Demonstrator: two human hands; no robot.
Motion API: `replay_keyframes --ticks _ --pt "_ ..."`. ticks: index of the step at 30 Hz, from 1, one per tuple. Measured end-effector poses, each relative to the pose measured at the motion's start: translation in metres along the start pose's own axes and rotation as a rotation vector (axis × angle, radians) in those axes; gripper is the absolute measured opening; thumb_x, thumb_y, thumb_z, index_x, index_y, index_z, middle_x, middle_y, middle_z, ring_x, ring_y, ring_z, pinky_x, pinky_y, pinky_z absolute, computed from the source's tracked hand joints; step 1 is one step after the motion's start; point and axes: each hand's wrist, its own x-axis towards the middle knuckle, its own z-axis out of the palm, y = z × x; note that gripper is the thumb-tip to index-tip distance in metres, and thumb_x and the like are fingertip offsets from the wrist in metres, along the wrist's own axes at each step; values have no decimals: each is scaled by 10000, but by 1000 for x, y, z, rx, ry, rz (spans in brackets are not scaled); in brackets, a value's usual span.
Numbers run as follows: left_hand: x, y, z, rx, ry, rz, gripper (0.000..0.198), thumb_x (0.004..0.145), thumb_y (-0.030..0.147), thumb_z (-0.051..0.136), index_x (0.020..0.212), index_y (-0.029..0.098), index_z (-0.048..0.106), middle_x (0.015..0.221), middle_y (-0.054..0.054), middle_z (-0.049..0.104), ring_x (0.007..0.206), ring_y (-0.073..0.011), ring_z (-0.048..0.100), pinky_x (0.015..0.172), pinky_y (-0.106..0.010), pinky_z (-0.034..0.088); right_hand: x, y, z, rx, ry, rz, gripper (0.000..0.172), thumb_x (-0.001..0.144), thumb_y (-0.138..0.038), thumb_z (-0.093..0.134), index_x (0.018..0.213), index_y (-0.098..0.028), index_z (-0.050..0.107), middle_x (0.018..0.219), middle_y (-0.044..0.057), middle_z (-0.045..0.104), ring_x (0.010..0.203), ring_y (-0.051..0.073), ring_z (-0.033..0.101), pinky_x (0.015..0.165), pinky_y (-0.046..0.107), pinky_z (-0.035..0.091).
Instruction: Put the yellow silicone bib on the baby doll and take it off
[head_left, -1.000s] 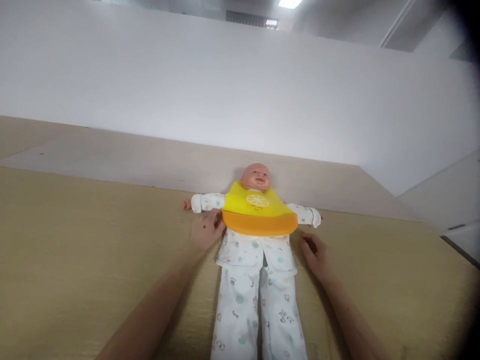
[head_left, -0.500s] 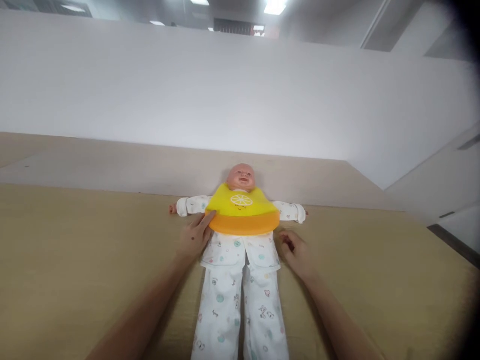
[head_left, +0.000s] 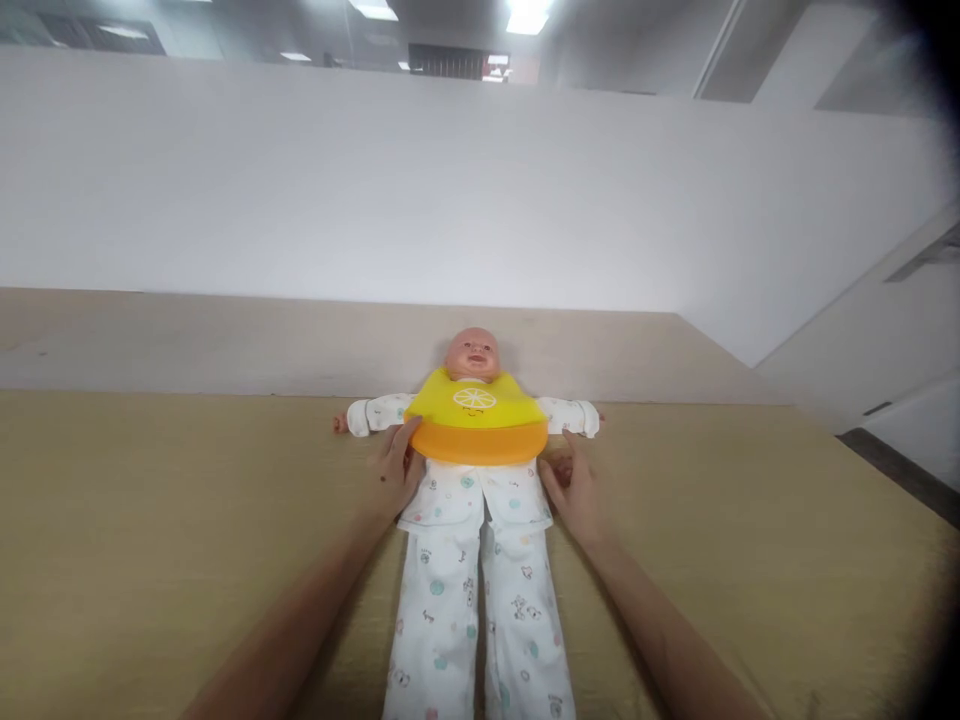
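A doll (head_left: 472,352) lies on its back with its arms spread, dressed in a white printed jacket (head_left: 450,490) and trousers (head_left: 439,620). Over its chest is a yellow bib (head_left: 474,405) with a white citrus-slice print and an orange pocket (head_left: 480,443) along the bottom. My left hand (head_left: 394,475) has its fingers closed at the left end of the pocket, the forefinger over the edge. Beside the right end, my right hand (head_left: 574,490) is open, thumb and forefinger apart, the thumb close to the jacket's side.
The doll rests on a wooden tabletop (head_left: 187,500), its head on a paler strip (head_left: 225,345) at the back. Behind that stands a white partition (head_left: 375,180). A dark floor strip (head_left: 900,465) shows at the far right.
My right hand has moved in toward the bib and its fingers have spread. The left stays at the bib's left edge. The whole view has shifted slightly.
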Motion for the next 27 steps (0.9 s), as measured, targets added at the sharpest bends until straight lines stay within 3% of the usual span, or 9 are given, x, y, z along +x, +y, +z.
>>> replay_keyframes --ticks 4,8,12,15,18,21,27 --pt "-2 0 3 -19 2 8 405 944 229 399 1342 178 455 1289 -128 582 1154 -224 582 980 -371 478 12 -17 2 -21 -17 -33 638 928 -458 435 1470 -129 356 1002 134 692 792 248 662 685 362 533" --pt "-3 3 3 -12 -9 1 395 950 230 400 1340 185 447 1303 -130 580 1171 -221 581 1001 -371 468 22 -22 1 -17 32 -79 520 954 -408 371 1376 -131 494 1078 144 681 748 213 645 686 341 521" --pt "-2 4 2 -21 16 40 383 952 231 404 1328 166 447 1284 -146 595 1185 -227 573 1012 -387 464 22 -21 0 76 74 -156 462 972 -395 376 1328 -148 535 1211 148 624 1001 228 613 804 352 527" --pt "-1 3 2 -47 16 49 378 940 230 408 1310 167 462 1281 -142 600 1183 -224 573 996 -379 474 17 -21 0 127 62 -181 442 969 -395 400 1303 -145 546 1190 146 624 1017 223 599 844 364 522" --pt "-4 4 0 -102 5 -53 365 921 247 420 1271 170 487 1081 -95 674 945 -199 652 834 -347 533 11 -20 1 191 15 -100 441 961 -393 413 1314 -149 515 1102 128 642 893 201 616 771 344 535" --pt "-16 4 -6 -137 -4 -151 322 902 245 425 1204 172 508 842 -28 654 693 -164 622 676 -318 525 -1 -15 -1 244 14 -35 413 947 -361 413 1287 -142 493 1047 114 641 822 183 616 709 315 536" --pt "-60 8 -29 -120 39 -157 430 787 154 444 1211 221 422 952 -51 576 736 -177 589 631 -327 534 -43 -3 -21 154 -105 -64 332 873 -243 453 1191 -173 518 1080 104 626 818 174 623 710 305 542"
